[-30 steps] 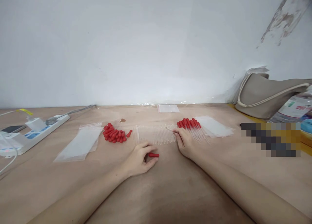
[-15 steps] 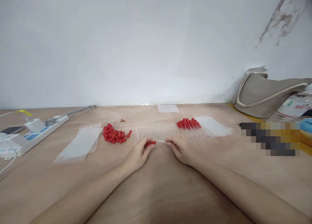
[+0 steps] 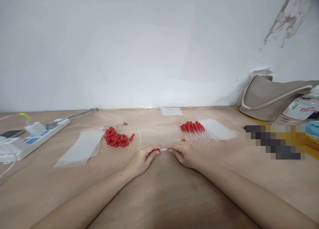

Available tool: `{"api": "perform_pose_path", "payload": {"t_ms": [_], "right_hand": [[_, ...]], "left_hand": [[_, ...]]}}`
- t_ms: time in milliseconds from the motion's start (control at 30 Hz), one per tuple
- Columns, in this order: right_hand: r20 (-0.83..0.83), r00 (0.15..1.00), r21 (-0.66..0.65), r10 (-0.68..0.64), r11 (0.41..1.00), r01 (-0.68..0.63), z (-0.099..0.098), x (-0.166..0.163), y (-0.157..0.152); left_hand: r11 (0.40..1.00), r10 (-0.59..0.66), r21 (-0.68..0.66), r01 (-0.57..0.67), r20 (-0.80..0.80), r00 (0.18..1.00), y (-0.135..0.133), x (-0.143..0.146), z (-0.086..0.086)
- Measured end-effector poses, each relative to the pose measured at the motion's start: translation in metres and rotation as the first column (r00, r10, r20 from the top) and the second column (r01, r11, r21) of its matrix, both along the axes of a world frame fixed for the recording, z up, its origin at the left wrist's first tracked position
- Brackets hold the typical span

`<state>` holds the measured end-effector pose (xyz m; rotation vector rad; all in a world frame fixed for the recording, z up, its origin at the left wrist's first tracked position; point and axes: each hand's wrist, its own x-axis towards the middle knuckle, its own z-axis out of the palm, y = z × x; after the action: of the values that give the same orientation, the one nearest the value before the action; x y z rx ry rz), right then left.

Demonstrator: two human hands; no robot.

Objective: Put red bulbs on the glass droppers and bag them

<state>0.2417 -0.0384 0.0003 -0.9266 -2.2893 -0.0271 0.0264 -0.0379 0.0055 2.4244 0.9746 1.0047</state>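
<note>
My left hand (image 3: 145, 157) is closed on a red rubber dropper bulb (image 3: 157, 150), mostly hidden by the fingers. My right hand (image 3: 183, 153) pinches a clear glass dropper tube (image 3: 163, 150), whose end meets the mouth of the bulb. How far the tube reaches inside cannot be seen. Just beyond both hands lies a row of bare clear tubes (image 3: 157, 136). Loose red bulbs (image 3: 116, 137) are heaped to the left, one of them apart from the pile. Right of the row, several droppers with red bulbs fitted (image 3: 193, 127) lie side by side.
Clear plastic bags lie at left (image 3: 77, 149) and right (image 3: 219, 130), with a small bag (image 3: 171, 111) near the wall. A white power strip (image 3: 37, 139) with cables is far left. A grey-beige bag (image 3: 271, 97) and a plastic bottle (image 3: 301, 107) stand at right.
My hands have drawn slightly closer together and lower. The tube's end and the bulb, apart before, now meet.
</note>
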Motion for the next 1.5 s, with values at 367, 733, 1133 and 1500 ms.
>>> {"api": "perform_pose_path", "payload": {"t_ms": [367,733,1133,1500], "right_hand": [[0.192,0.981,-0.023,-0.013,1.000,0.018,0.010,-0.005,-0.009],[0.211,0.975,-0.300,0.064,0.954,0.003,0.016,-0.015,-0.006],[0.024,0.981,-0.403,-0.194,0.896,0.187,0.023,-0.003,0.007],[0.169,0.638,-0.440,-0.752,0.521,0.731,0.047,0.052,0.044]], "left_hand": [[1.000,-0.021,-0.011,0.020,-0.110,0.994,-0.004,0.000,-0.001],[0.998,-0.069,0.004,0.070,-0.149,0.986,-0.004,-0.002,0.000],[0.945,0.222,0.241,-0.219,0.015,0.975,0.008,-0.025,-0.003],[0.855,0.417,0.368,-0.366,-0.068,0.906,0.025,-0.047,-0.003]]}}
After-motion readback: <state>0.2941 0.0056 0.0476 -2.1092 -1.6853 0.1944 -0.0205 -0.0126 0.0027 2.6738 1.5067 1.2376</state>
